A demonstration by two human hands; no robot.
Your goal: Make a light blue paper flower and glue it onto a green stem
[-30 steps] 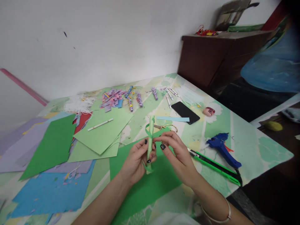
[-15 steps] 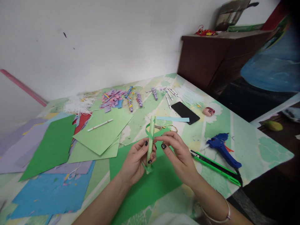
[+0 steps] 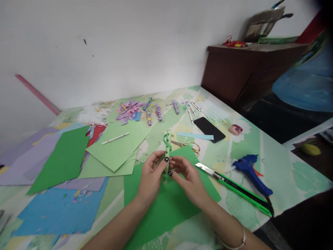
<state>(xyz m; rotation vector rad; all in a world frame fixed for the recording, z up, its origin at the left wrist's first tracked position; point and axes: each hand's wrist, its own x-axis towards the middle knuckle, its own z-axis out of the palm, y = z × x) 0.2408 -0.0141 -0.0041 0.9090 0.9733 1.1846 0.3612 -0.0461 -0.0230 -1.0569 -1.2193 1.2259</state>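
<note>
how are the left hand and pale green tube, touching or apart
Touching: the head view shows the left hand gripping the pale green tube, thumb laid against its front.

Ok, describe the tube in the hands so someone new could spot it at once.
On the table, find the nearer dark green sheet. Over it, the left hand grips a pale green tube. Its colour and the green strip looping out at its upper end set it apart from the purple rolls farther back.
</note>
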